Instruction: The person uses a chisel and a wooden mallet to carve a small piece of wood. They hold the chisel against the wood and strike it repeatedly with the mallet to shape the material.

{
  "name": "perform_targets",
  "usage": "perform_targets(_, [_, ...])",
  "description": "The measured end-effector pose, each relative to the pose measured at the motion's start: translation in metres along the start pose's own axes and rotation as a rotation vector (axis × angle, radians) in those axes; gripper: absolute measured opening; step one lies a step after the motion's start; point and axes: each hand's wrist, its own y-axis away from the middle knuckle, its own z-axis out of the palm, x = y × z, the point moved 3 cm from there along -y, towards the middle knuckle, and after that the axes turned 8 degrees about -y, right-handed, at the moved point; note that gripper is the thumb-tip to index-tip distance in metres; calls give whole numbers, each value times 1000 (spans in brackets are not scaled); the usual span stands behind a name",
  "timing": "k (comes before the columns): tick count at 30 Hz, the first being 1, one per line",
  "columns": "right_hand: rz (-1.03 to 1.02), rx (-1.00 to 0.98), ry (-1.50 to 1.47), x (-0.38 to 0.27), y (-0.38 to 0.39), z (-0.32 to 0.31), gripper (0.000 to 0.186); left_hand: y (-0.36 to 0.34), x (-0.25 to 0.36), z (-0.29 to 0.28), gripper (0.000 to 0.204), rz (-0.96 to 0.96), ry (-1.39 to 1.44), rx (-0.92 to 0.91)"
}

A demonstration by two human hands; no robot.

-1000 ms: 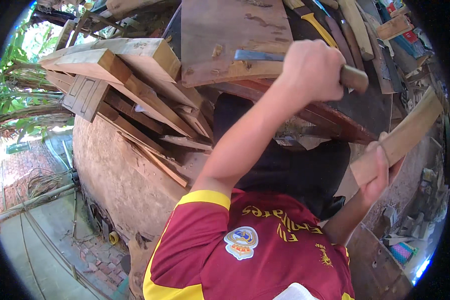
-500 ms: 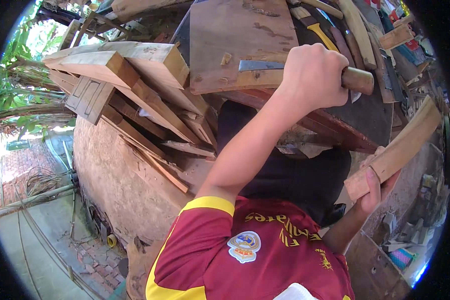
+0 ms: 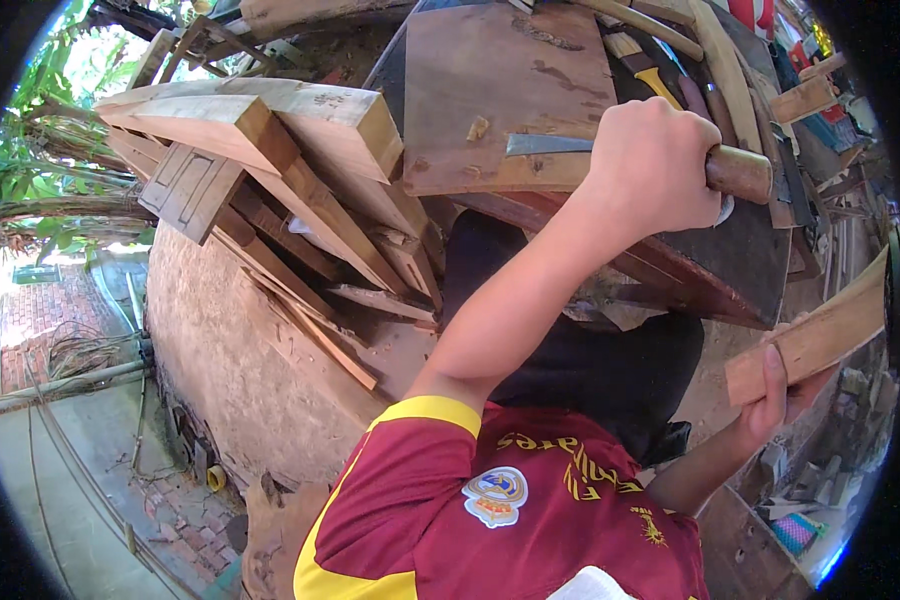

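My left hand (image 3: 655,165) is closed in a fist around a chisel (image 3: 550,145). Its metal blade points left over the front edge of a flat brown board (image 3: 510,85), and the wooden handle sticks out on the right of the fist. Whether the blade touches the board I cannot tell. Off to the right and lower, my right hand (image 3: 770,395) grips one end of a thick wooden bar (image 3: 825,335), thumb across its face. The bar slants up to the right, and its far end runs into the dark rim of the picture. A small wood chip (image 3: 478,128) lies on the board.
Behind my left fist, the dark worktable (image 3: 740,265) bears a yellow-handled brush (image 3: 645,70) and several wooden bars and tools. Long squared timbers (image 3: 340,130) lean at the left, with a small marked block (image 3: 190,190) against them. Wood scraps lie at the far right.
My right hand and the wooden bar have moved down and to the right. The view has shifted slightly; the chisel in my left hand stays near the same spot over the board.
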Motion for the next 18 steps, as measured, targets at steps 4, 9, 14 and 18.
perform_targets(4, [-33,-31,-36,2,-5,-6,74,-2,-2,2,13,7,3,25])
perform_targets(9, [-124,110,200,-8,-23,-18,69,-2,-4,-2,11,-19,31,17])
perform_targets(14, [-44,476,-10,-17,-66,-43,69,-7,-10,-3,13,-87,63,109])
perform_targets(18, [-311,541,371,13,-58,12,64,-12,-5,1,16,-79,65,99])
